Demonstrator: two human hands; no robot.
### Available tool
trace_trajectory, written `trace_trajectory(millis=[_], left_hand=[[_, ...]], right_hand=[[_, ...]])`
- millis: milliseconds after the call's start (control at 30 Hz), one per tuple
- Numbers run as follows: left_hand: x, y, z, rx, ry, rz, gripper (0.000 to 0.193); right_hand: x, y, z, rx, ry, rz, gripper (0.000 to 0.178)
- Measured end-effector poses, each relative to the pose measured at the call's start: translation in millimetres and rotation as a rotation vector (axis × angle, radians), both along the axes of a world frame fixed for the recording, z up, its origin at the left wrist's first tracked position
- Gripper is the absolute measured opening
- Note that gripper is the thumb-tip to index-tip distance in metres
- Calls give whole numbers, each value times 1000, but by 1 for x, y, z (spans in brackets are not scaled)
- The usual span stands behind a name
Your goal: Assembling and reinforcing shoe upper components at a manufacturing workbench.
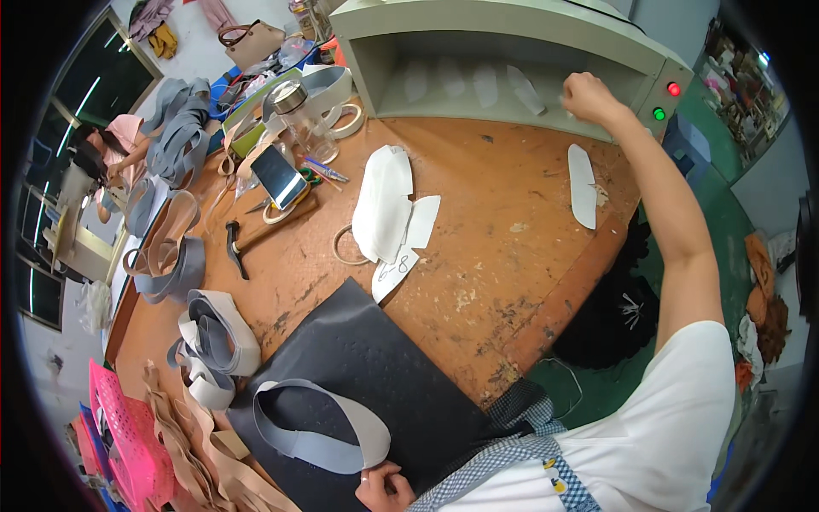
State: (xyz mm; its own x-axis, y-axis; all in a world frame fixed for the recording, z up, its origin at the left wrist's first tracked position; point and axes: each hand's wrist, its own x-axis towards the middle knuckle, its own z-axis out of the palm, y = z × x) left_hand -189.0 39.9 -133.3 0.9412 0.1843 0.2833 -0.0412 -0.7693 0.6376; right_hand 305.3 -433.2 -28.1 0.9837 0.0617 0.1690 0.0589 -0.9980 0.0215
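Observation:
My left hand (384,488) is at the near edge of a black mat (341,341), its fingers curled on the end of a grey fabric band (320,450). The band stands on edge in an open loop. My right arm stretches far to the right, and my right hand (590,98) is closed at the mouth of a pale machine (503,30); what its fingers hold, if anything, is hard to make out. Several white, rounded strips lie inside the machine, the clearest being a slanted white strip (525,90). Another white strip (583,186) lies near the table's right edge.
White cut pieces (384,200) are stacked mid-table beside a hammer (256,230), a phone (277,177) and a glass jar (307,128). Rolled grey bands (217,333) and tan strips (213,435) line the left side. Another person (119,145) is at the far left.

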Motion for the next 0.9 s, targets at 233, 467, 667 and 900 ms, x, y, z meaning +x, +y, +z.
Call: trace_trajectory(millis=[233,467,667,900], left_hand=[[42,2,69,-877,560,-333,10],[123,-28,99,-341,23,-513,84],[86,-37,82,-487,-182,-311,16],[49,-27,71,-361,-423,-515,36]], right_hand=[[-141,120,102,583,857,422,11],[-223,230,111,405,1125,967,9],[-294,250,65,725,646,686,30],[-387,254,-91,2192,1955,140,94]])
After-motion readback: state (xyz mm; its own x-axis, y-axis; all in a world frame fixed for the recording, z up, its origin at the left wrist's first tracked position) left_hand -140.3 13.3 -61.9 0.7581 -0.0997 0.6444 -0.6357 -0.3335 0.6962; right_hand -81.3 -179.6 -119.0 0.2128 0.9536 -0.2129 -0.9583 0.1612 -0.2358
